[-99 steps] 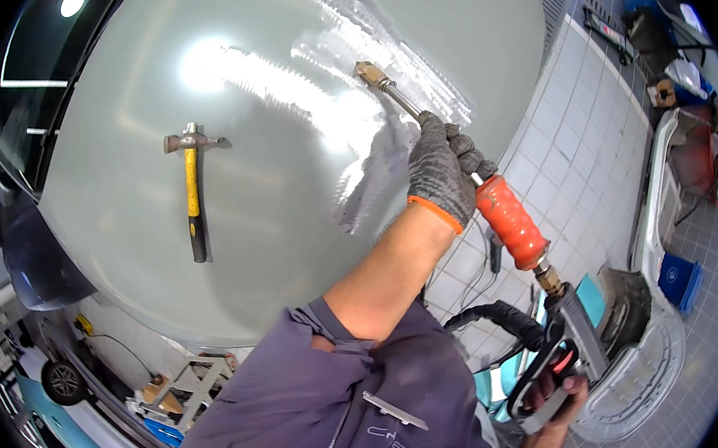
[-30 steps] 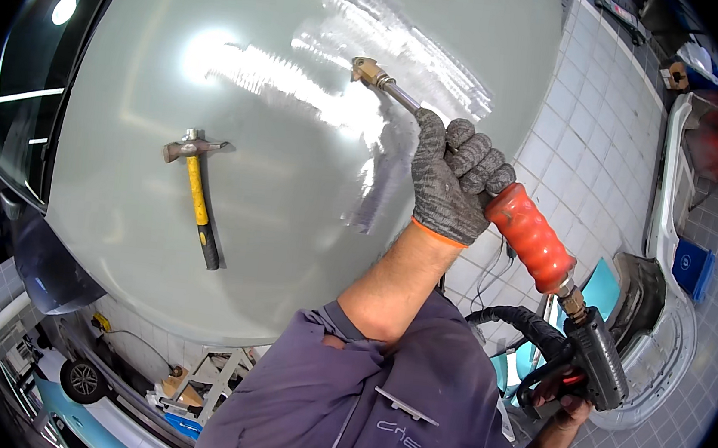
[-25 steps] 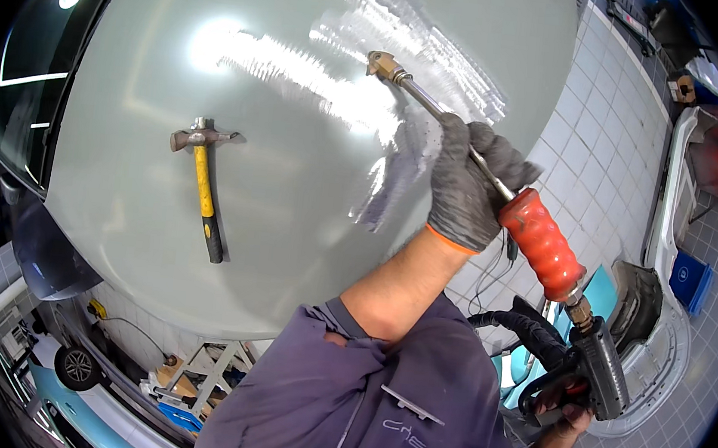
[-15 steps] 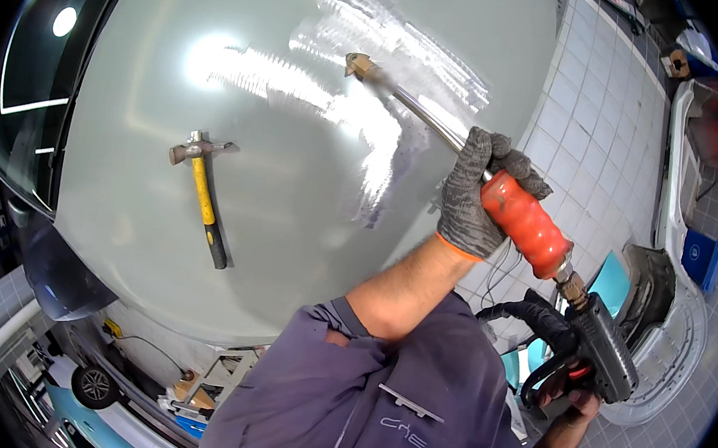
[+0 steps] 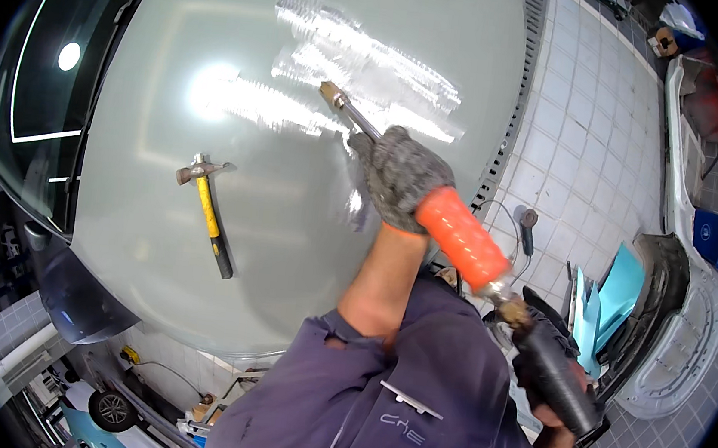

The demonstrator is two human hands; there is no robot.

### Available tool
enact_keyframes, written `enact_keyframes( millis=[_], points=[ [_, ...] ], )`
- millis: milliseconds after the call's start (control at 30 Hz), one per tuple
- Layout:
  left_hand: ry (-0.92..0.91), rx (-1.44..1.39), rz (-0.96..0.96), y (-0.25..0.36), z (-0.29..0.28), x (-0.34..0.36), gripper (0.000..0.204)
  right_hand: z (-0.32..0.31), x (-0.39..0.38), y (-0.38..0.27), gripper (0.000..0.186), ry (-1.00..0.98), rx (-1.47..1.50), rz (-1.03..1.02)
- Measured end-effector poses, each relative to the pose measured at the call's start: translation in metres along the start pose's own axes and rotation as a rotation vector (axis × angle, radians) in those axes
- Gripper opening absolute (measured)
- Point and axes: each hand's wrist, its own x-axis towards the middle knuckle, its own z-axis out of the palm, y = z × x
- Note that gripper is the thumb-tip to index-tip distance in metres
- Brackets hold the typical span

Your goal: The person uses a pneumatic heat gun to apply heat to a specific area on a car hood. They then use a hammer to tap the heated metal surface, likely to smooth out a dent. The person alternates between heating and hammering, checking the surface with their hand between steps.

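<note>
My left hand (image 5: 400, 176), in a dark grey glove, wraps round the front end of a slide-hammer dent puller (image 5: 466, 239) with a red grip. My right hand (image 5: 550, 415) holds its black rear handle low on the right; the handle hides many of its fingers. The puller's metal rod slants up and left to a brass-coloured tip, which lies over bare, shiny patches (image 5: 368, 43) on a grey-green car hood (image 5: 273, 216); whether it touches the metal I cannot tell. A yellow-handled hammer (image 5: 209, 215) rests on the hood, left of the puller.
The dark windshield (image 5: 60, 92) borders the hood on the left. On the white floor tiles (image 5: 557, 139) at right lies a corded tool (image 5: 529, 229). Teal panels (image 5: 616, 292), a pale bumper (image 5: 677, 376) and a blue box (image 5: 709, 236) stand beyond it.
Both hands have shifted left with the puller, and its tip sits lower and further left in the picture. The whole view has also moved slightly. Both hands keep their hold.
</note>
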Motion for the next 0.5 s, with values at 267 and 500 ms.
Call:
enact_keyframes(
  millis=[267,500],
  points=[
    [0.700,0.542,0.088,-0.067,0.013,0.023,0.048,-0.030,0.018,-0.013,0.061,0.028,0.831,0.064],
    [0.618,0.485,0.063,-0.050,0.016,0.026,0.050,-0.025,0.028,-0.016,0.060,0.020,0.821,0.071]
  ],
)
